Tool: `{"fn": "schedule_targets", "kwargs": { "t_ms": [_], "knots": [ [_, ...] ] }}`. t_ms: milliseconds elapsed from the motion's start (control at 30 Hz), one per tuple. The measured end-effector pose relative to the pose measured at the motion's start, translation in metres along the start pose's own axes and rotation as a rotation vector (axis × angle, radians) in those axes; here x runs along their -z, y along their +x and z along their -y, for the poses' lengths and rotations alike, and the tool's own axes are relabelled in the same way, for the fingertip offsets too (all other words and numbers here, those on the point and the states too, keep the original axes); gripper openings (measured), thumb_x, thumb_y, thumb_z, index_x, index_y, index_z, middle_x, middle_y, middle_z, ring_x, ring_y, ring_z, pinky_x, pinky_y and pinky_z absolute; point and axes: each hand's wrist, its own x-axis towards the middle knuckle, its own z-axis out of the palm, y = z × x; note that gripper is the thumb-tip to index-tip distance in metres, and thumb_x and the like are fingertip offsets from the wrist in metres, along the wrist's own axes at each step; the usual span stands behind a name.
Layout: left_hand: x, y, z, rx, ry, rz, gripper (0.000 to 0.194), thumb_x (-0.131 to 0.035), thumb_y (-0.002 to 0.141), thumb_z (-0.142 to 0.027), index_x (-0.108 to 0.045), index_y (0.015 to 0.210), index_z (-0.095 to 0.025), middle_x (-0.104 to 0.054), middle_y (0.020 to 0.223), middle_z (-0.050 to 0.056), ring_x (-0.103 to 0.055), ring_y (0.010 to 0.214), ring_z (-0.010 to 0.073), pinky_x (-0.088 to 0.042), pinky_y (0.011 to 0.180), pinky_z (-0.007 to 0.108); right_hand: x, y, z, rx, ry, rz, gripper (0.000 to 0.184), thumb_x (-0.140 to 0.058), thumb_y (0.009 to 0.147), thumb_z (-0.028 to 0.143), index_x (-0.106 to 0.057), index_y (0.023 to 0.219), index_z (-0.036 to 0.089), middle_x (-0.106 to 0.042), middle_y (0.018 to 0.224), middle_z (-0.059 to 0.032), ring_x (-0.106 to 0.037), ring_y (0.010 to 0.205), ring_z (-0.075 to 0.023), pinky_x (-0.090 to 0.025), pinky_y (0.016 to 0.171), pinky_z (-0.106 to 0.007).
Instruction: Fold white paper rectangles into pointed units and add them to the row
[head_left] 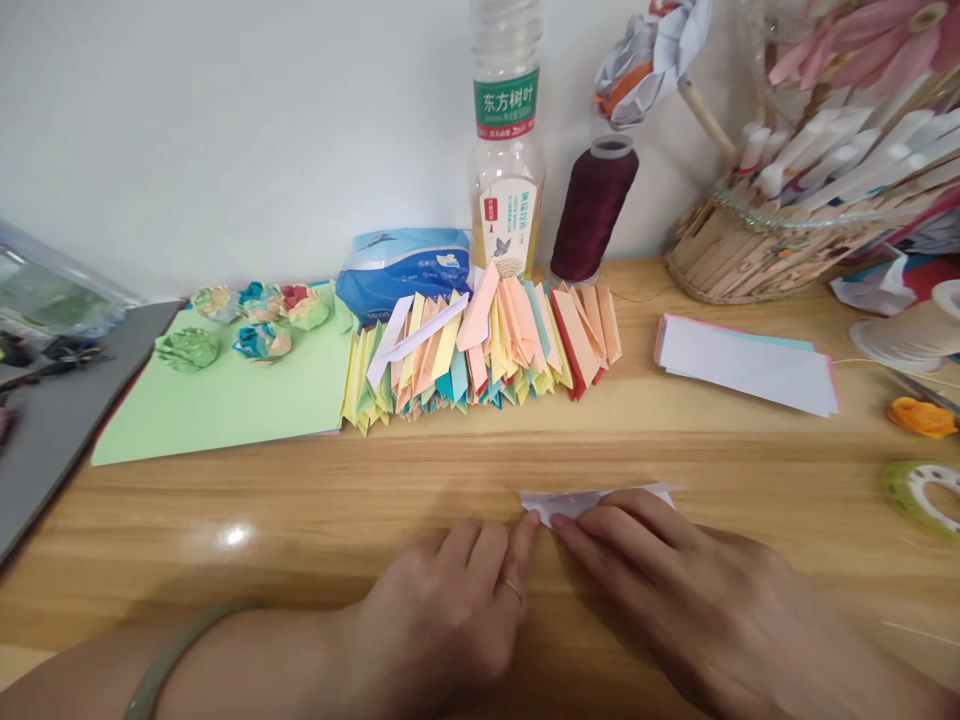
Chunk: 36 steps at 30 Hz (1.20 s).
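A small folded piece of white paper [574,500] lies on the wooden table in front of me. At its left end my left hand [457,590] pins it with the index fingertip, the other fingers curled in. From the right my right hand [660,570] presses on it, fingers close together and covering much of its lower edge. Beyond it stands a dense row of folded paper pieces [480,345] in yellow, peach, teal, red and white. To the right rests a stack of flat paper slips [742,365], a white one on top.
Green sheets [225,415] carry several paper flowers [187,348] at the left. Behind the row are a blue tissue pack [405,270], an upright bottle [508,150] and a dark thread cone [596,210]. A pen basket [780,250] and a tape roll [926,495] are at the right.
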Motion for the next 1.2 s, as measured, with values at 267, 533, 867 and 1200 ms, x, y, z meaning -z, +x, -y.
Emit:
{"fn": "schedule_targets", "kwargs": {
  "t_ms": [267,533,867,1200],
  "knots": [
    [-0.002,-0.002,0.000,-0.014,0.032,0.051,0.031,-0.045,0.083,-0.010,-0.056,0.112,-0.002,-0.053,0.060,0.000,-0.054,0.049,0.0154,-0.040,0.037,0.024,-0.004,-0.004,0.001,0.003,0.027,-0.009,0.042,-0.022,0.088,0.007,-0.058,0.110,0.010,-0.068,0.097,-0.0116,-0.061,0.089,-0.0236,-0.056,0.058,-0.031],
    [-0.003,0.000,0.002,0.020,-0.011,0.021,0.027,-0.042,0.085,-0.010,-0.058,0.106,-0.005,-0.055,0.059,0.001,-0.055,0.049,0.0161,-0.042,0.038,0.025,-0.005,-0.008,0.002,-0.010,0.006,0.005,0.040,-0.024,0.089,0.008,-0.056,0.114,0.011,-0.066,0.100,-0.0119,-0.058,0.096,-0.0232,-0.056,0.062,-0.030],
    [-0.004,0.001,0.003,0.037,-0.033,-0.009,0.026,-0.047,0.081,-0.011,-0.060,0.102,-0.005,-0.056,0.057,0.001,-0.056,0.046,0.0175,-0.042,0.033,0.026,-0.004,-0.007,0.002,0.016,0.004,0.060,0.045,-0.017,0.092,0.009,-0.054,0.118,0.010,-0.065,0.099,-0.0105,-0.058,0.093,-0.0240,-0.057,0.060,-0.032],
    [-0.004,0.002,0.004,0.033,-0.050,-0.028,0.026,-0.043,0.083,-0.011,-0.061,0.100,-0.004,-0.057,0.058,0.002,-0.056,0.047,0.0174,-0.045,0.035,0.027,0.012,0.000,-0.004,0.067,0.042,0.078,0.038,-0.026,0.090,0.009,-0.063,0.098,0.013,-0.068,0.091,-0.0087,-0.062,0.080,-0.0225,-0.053,0.055,-0.033]
  ]
}}
